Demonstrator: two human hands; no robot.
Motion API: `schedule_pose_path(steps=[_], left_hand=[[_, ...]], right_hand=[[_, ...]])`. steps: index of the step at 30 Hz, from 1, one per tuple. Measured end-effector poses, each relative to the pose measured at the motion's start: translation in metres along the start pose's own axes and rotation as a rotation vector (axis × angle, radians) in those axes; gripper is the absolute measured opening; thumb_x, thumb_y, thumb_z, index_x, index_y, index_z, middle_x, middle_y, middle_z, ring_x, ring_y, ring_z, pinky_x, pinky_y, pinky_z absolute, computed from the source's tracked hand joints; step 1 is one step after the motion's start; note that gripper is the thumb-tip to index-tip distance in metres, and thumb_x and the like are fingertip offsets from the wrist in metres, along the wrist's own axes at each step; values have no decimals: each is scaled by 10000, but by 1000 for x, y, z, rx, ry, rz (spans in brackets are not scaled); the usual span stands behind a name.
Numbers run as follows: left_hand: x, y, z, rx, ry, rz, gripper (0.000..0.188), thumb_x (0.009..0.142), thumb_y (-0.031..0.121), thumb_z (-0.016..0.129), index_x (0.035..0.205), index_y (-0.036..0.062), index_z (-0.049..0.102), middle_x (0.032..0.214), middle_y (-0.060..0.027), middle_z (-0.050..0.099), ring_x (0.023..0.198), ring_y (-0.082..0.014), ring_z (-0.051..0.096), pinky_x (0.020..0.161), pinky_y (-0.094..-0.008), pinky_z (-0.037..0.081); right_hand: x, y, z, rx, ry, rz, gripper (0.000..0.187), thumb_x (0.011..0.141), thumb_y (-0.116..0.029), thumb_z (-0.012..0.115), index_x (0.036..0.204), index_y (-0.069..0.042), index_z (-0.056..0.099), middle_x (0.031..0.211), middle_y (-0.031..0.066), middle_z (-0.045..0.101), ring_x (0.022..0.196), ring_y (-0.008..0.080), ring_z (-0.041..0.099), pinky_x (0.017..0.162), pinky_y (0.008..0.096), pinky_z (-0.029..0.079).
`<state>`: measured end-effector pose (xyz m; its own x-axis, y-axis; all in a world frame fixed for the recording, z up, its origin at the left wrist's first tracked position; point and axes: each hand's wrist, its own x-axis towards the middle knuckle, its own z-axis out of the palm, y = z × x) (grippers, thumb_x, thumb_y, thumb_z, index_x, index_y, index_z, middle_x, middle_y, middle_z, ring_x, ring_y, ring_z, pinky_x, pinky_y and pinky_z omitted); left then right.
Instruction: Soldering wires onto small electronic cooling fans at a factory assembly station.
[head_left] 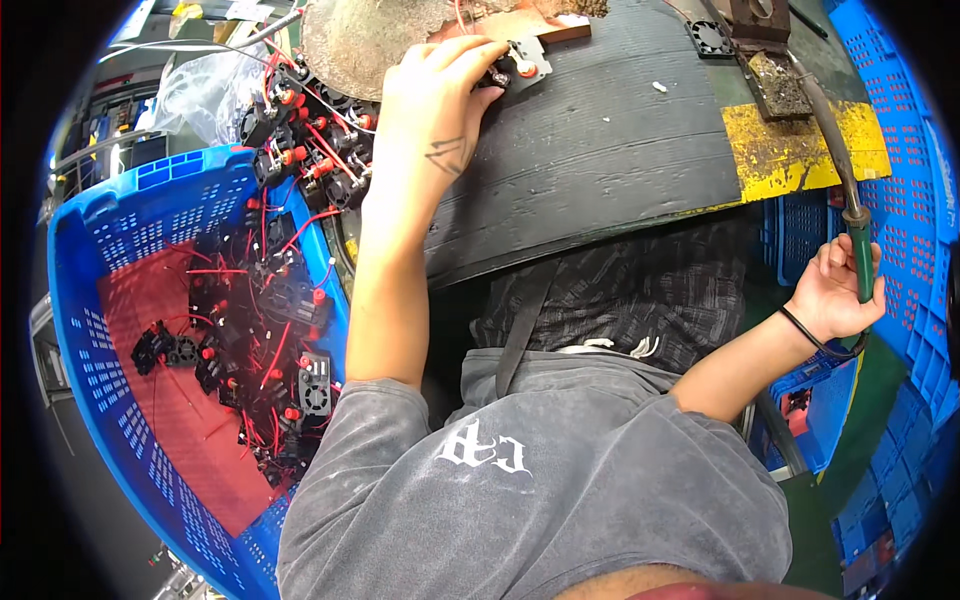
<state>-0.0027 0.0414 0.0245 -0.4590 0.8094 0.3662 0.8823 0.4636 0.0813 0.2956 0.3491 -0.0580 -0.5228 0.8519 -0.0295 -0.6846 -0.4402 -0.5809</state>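
At the far side of the dark work table (590, 150), the fingers of my left hand (430, 95) are closed on a small panel assembly (530, 66) with a grey plate and a red-and-white terminal. My fingers partly hide its dark body. Off the table's right edge, my right hand (835, 293) grips the green handle of a soldering iron (863, 262). The iron's long metal shaft runs up to a worn, crusty block on a stand (778, 86); whether its tip touches the block I cannot tell.
Several wired fan panels (320, 155) are heaped left of my left forearm. More lie in a blue crate (85, 235) with a red bottom. A clear plastic bag (205, 95) sits behind. A small black fan (709, 38) lies near the stand. Blue crates (905, 200) stand at right.
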Motion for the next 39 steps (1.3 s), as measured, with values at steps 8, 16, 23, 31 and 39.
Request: schedule_pose_path(steps=[8,16,23,31,39], left_hand=[[-3,9,5,63,87,-7,300,763,91,632,1063,98,637,1088,-20,611,1032,-272,527,887,-396,421],[5,10,-2,-120,159,-2,366,730,3,638,1089,76,640,1098,-58,620,1001,-295,536,906,-374,432],[-7,1,14,-86,199,-48,351,731,-1,640,1075,66,646,1082,-66,626,997,-299,537,902,-375,440],[1,9,1,-104,164,-26,356,719,0,650,1070,64,646,1069,-65,629,997,-299,538,905,-373,438],[-6,1,23,-105,269,-81,296,713,34,645,1005,79,648,1020,-43,631,965,-295,542,871,-361,458]], right_hand=[[1,4,17,-17,6,13,421,813,-337,502,995,27,612,873,243,589,632,225,471,522,289,362],[4,14,26,-62,4,-5,425,801,-347,513,998,16,614,860,234,594,619,224,474,509,279,358],[4,10,25,-111,-11,-42,440,798,-364,503,993,13,616,866,243,596,618,219,477,501,279,344],[3,11,26,-106,-7,-42,452,802,-366,494,1002,21,617,873,247,601,601,220,474,499,281,344],[2,13,30,-49,-37,-27,422,817,-338,488,988,22,627,889,268,609,589,222,474,497,283,350]])
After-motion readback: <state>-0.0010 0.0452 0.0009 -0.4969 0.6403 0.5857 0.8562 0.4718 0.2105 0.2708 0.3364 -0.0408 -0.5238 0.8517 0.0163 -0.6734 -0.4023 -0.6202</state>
